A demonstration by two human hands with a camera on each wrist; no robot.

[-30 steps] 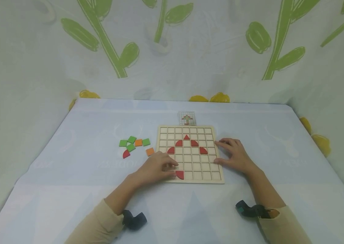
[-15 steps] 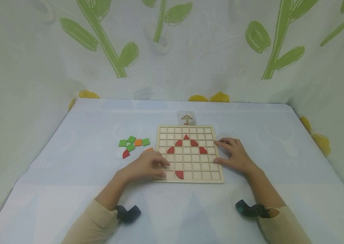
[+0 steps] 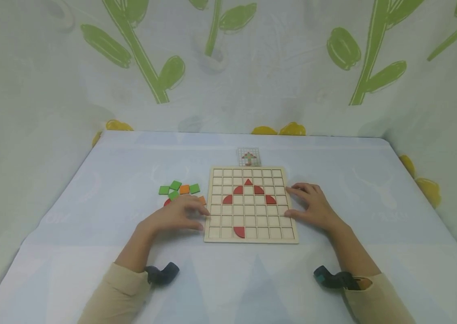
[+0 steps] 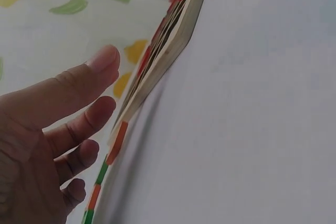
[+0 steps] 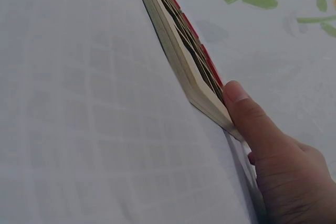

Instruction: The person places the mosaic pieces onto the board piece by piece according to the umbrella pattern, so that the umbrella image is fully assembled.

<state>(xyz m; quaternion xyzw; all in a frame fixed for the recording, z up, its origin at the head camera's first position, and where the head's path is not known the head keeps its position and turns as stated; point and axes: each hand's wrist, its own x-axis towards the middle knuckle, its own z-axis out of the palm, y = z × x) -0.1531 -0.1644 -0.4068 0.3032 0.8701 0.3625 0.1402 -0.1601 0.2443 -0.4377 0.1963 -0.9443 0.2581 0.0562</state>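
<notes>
Left of centre, the left hand (image 3: 177, 213), loosely parted and empty, hangs just below the lower orange tile (image 3: 201, 200)!

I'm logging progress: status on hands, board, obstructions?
Left hand empty beside grid board. Right hand touching board's right edge. Six red pieces placed. Left hand partly hides loose red piece.

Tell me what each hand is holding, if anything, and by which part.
The left hand holds nothing. The right hand grips nothing; its thumb just touches the wooden board at its right edge.
</notes>
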